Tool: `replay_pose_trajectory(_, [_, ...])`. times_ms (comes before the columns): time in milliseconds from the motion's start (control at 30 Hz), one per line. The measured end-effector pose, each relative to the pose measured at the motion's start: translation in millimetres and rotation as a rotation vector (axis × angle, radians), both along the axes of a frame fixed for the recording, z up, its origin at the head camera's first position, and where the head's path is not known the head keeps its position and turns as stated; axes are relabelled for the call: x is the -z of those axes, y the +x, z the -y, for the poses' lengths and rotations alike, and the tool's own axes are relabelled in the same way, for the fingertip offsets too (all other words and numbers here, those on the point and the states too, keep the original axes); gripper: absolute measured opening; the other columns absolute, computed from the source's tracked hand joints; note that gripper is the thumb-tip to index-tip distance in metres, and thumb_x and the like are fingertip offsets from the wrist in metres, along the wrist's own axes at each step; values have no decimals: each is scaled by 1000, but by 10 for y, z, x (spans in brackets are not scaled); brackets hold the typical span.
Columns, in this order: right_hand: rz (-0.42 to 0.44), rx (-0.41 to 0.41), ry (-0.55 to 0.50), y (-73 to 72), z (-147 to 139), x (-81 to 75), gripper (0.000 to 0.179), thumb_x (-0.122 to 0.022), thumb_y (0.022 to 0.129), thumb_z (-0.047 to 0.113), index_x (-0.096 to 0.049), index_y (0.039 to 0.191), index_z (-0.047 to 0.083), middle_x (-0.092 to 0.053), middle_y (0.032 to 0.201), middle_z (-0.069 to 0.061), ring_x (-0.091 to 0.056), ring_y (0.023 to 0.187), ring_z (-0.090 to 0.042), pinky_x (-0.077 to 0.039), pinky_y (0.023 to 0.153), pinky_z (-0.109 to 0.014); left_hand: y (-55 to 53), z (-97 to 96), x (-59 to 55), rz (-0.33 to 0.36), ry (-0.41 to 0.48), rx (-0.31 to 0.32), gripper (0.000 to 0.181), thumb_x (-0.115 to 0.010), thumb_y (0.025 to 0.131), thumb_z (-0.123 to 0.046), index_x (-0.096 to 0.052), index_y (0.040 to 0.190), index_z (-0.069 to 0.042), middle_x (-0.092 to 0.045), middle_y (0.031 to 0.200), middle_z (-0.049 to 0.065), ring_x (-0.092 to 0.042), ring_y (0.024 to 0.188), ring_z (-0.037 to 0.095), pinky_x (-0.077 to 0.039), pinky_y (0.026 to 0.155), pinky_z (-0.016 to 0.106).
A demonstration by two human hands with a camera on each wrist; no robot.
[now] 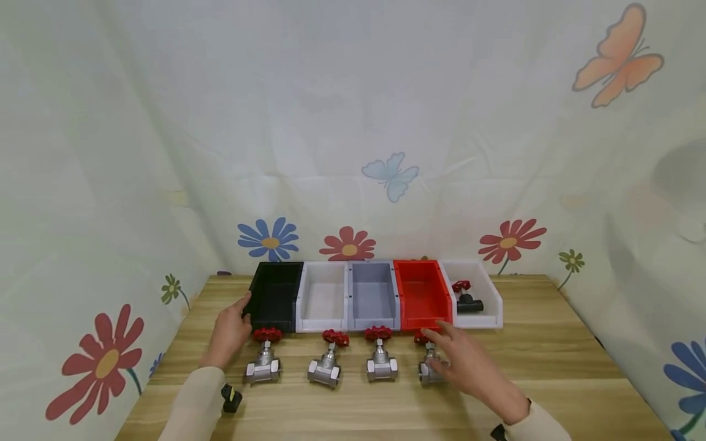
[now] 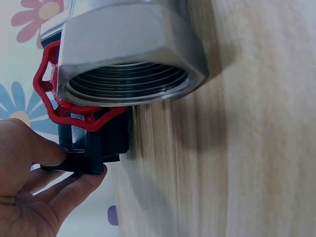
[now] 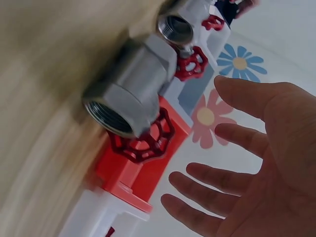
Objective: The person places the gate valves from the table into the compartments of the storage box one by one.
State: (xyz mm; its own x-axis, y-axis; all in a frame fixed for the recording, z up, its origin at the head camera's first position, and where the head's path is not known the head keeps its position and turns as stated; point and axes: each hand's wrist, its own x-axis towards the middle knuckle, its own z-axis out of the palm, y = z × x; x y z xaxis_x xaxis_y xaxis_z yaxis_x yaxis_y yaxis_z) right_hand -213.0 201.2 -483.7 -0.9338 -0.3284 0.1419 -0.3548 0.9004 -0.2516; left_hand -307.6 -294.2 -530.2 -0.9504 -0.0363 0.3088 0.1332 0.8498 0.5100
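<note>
My left hand [image 1: 228, 331] is at the left side of the black bin [image 1: 274, 297] and pinches its wall, with the thumb [image 2: 47, 150] on one face and the fingers beneath in the left wrist view. Just in front of that bin stands a steel gate valve [image 1: 263, 367] with a red handwheel. My right hand [image 1: 469, 361] hovers over the rightmost steel valve [image 1: 429, 372], partly covering it; its fingers are spread and hold nothing. In the right wrist view that valve [image 3: 131, 81] lies apart from the fingers.
Two more steel valves, a left-middle one [image 1: 324, 370] and a right-middle one [image 1: 382, 366], stand between. Right of the black bin are a white bin [image 1: 322, 324], a grey bin [image 1: 376, 323], a red bin [image 1: 426, 321] and another white bin [image 1: 491, 320] holding a black valve [image 1: 470, 304]. A patterned curtain hangs behind.
</note>
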Motion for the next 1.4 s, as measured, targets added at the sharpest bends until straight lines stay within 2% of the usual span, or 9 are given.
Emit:
replay_pose_trajectory(400, [-33,7,48,28,58,188,58,-82,77,37,-64,131,22,-59,129,-7,-58,110,-24,-55,89,-48,25,-12,-20,-1,-7,-3,55,-54,91,2,-44,145,3,-52,136,33,-57,117,48,-47,94,59])
replay_pose_trajectory(667, [16,60,34,51,67,244,61,-83,76,39,-64,131,22,-57,133,-11,-59,112,-30,-54,89,-53,29,-15,-13,4,7,-3,56,-53,91,2,-43,146,2,-52,137,32,-59,115,46,-49,92,59])
replay_pose_trajectory(833, [13,53,25,74,59,300,61,-82,76,41,-64,130,22,-60,128,-14,-61,110,-33,-53,86,-54,18,-13,0,9,6,-7,56,-54,92,1,-43,146,1,-52,137,31,-59,116,46,-49,92,58])
replay_pose_trajectory(933, [39,53,23,78,58,336,60,-81,76,42,-64,130,24,-62,122,-12,-62,105,-30,-54,84,-52,15,-9,0,10,4,-9,56,-53,91,1,-43,146,1,-52,137,32,-59,116,46,-49,93,59])
replay_pose_trajectory(1067, [75,50,31,88,63,388,60,-81,77,41,-63,132,25,-62,124,-16,-62,106,-33,-53,86,-55,11,-4,-2,5,0,-9,56,-54,91,2,-43,146,1,-52,135,33,-59,114,47,-49,92,59])
replay_pose_trajectory(1267, [34,17,47,101,52,479,61,-81,77,41,-62,132,22,-63,119,-17,-63,102,-34,-52,86,-52,15,-3,-7,-3,-3,-2,56,-54,90,2,-44,146,2,-53,133,35,-63,104,45,-51,86,57])
replay_pose_trajectory(1400, [24,13,45,105,66,505,59,-81,77,42,-63,129,23,-63,115,-14,-63,99,-30,-53,83,-50,13,-4,-11,-16,-10,-1,56,-54,90,2,-45,145,3,-54,132,35,-62,107,47,-50,88,58])
